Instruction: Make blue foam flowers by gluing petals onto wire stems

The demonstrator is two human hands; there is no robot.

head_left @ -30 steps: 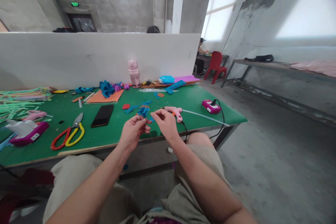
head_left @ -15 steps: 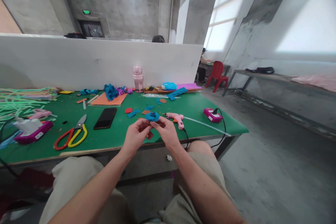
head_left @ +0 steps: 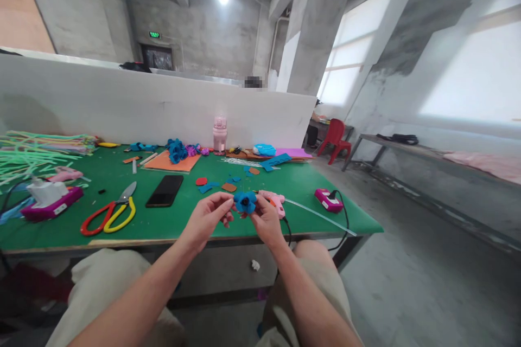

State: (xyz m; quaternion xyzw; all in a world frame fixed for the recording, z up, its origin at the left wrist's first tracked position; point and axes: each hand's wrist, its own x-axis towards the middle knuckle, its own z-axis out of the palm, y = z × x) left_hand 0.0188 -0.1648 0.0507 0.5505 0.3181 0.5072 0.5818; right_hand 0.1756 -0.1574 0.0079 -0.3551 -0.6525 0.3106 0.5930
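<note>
A blue flower with a dark centre (head_left: 245,202) is held up over the table's front part, its face turned toward me. My right hand (head_left: 266,219) grips it from the right, with fingers closed behind and under the petals. At the left edge, my left hand (head_left: 209,218) pinches a petal between thumb and forefinger, its other fingers curled below. Just behind the right hand lies a pink glue gun (head_left: 273,200) with a clear glue stick in its back. Brown and blue scraps (head_left: 229,187) and a red piece (head_left: 201,181) lie beyond the hands.
Scissors (head_left: 116,211) and a phone (head_left: 165,191) lie to the left. Purple power sockets (head_left: 329,200) sit at both ends, their cords hanging over edges. Finished blue flowers (head_left: 177,150), a pink bottle (head_left: 220,135) and green strips (head_left: 36,154) line the back, before a white partition (head_left: 183,105).
The blue flower has been tilted from nearly edge-on to facing me, and its dark centre now shows. My view has tipped upward a little. Both hands stay at the flower.
</note>
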